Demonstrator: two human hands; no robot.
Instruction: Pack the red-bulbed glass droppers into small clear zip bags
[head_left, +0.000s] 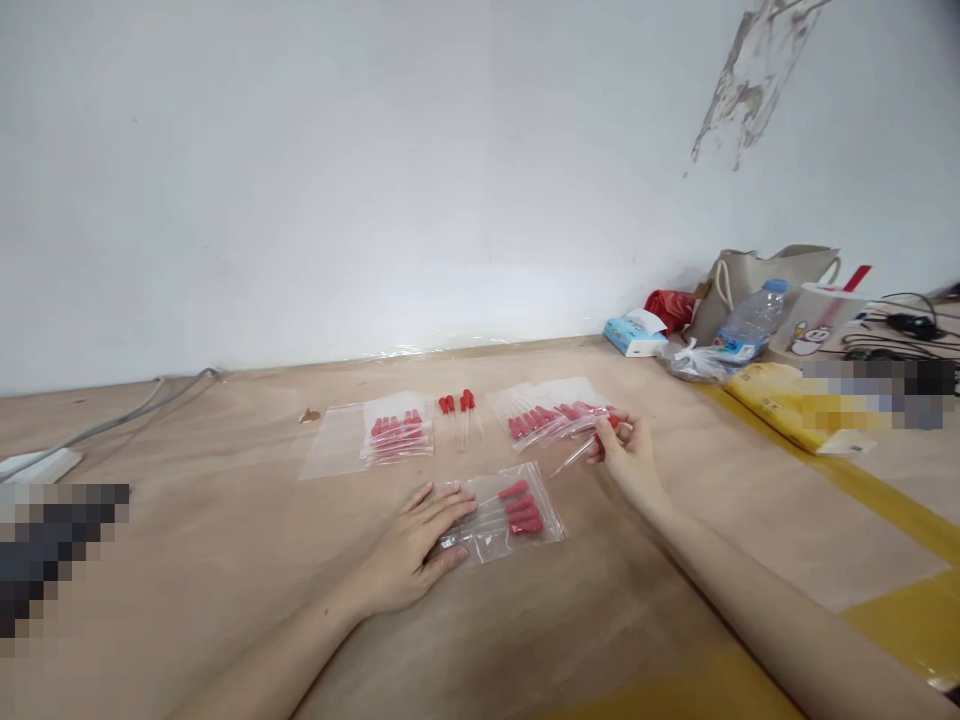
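Brown tabletop [247, 580]: right hand [624, 445] holds one dropper [576, 456].

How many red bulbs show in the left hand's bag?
4 red bulbs, in a column inside the clear bag, right of the left hand: one farthest, two between, one nearest. Others may hide beneath.

Bright red bulbs [467, 399] tip clear droppers [574, 458]; the paper [225, 560] is brown, the tape [885, 502] yellow, the wall [375, 180] whitish, the cup [836, 320] cartoon-printed, its straw [857, 279] red.
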